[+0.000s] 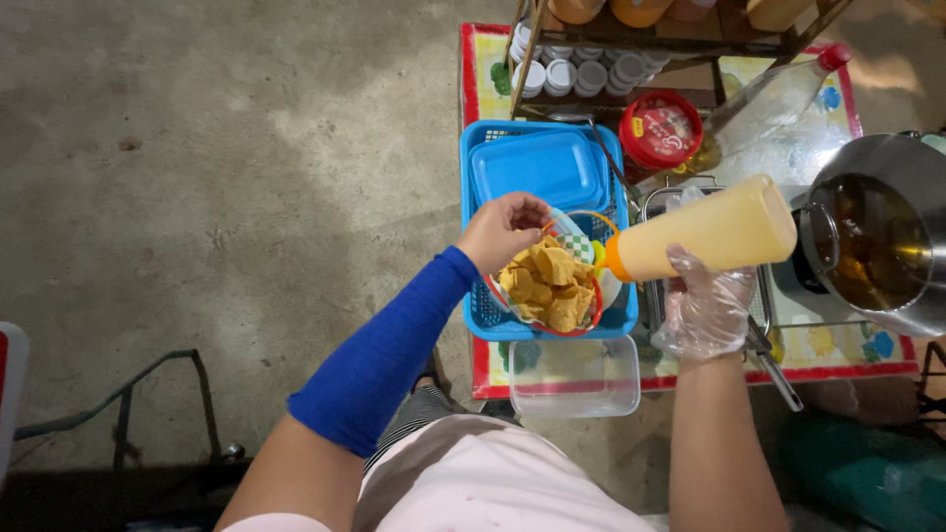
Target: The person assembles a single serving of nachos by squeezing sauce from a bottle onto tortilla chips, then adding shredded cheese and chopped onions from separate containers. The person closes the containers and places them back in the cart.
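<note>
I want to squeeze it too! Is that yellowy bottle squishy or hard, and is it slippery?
The squeeze bottle is probably soft plastic that gives when pressed. It looks nearly full of pale sauce, so likely heavy-ish. The right hand wears a thin plastic glove, which might make it a bit slippery.

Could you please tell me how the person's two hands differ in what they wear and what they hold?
The left hand is bare, with a blue sleeve on its forearm; the right hand wears a clear plastic glove on a bare forearm. The left hand holds a small basket of fried pieces; the right hand grips a tilted orange-capped squeeze bottle. Both are over the table.
</note>
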